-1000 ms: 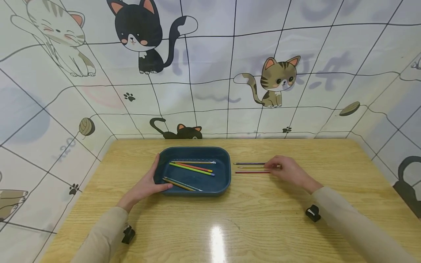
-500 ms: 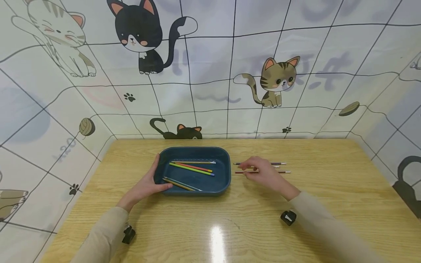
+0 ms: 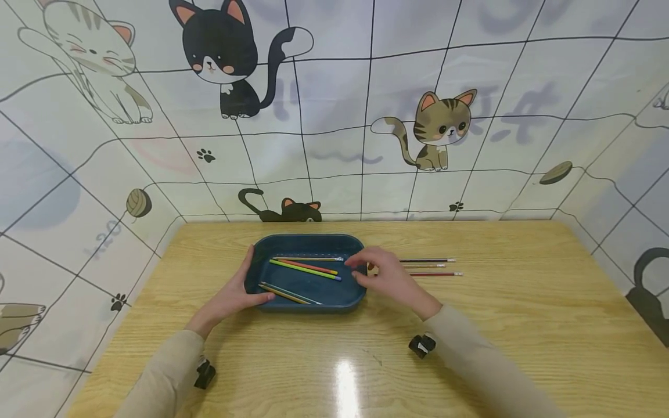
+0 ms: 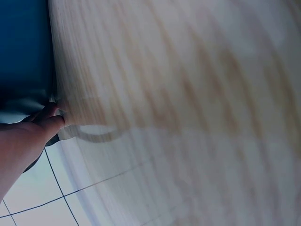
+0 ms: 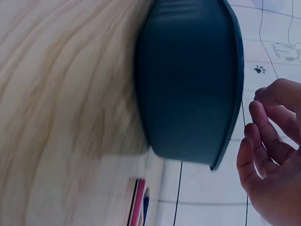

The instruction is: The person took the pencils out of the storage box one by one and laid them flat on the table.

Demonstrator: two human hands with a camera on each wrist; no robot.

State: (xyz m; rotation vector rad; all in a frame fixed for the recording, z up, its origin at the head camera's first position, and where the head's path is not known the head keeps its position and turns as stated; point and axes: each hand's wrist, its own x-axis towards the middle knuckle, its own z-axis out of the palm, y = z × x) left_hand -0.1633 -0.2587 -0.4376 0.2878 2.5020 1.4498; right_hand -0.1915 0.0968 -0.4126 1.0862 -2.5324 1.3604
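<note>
A dark blue rectangular bin [image 3: 313, 309] sits on the wooden table. My left hand [image 3: 235, 293] grips its left end, thumb over the rim and fingers along the outside. Inside lie several pencils, among them a lime green one [image 3: 305, 270], an orange one [image 3: 313, 266] and a yellow one [image 3: 286, 294]. Over the bin's right rim hovers my right hand [image 3: 384, 276], fingers loosely bent, nothing visible between them. The right wrist view shows that hand beside the bin's upper edge. Right of the bin lie a dark pencil [image 3: 428, 260], a natural wood one [image 3: 423, 266] and a red one [image 3: 434, 274].
A cat-patterned tiled curtain [image 3: 334, 151] rises behind the table and on both sides. Wood tabletop [image 3: 292, 366] extends in front of the bin and to the right of the loose pencils. Black wrist devices [image 3: 422, 346] hang under both sleeves.
My right hand has swept left, from the right part of the loose pencils to the bin's right rim. The pencils lie where they were, and my left hand has stayed on the bin.
</note>
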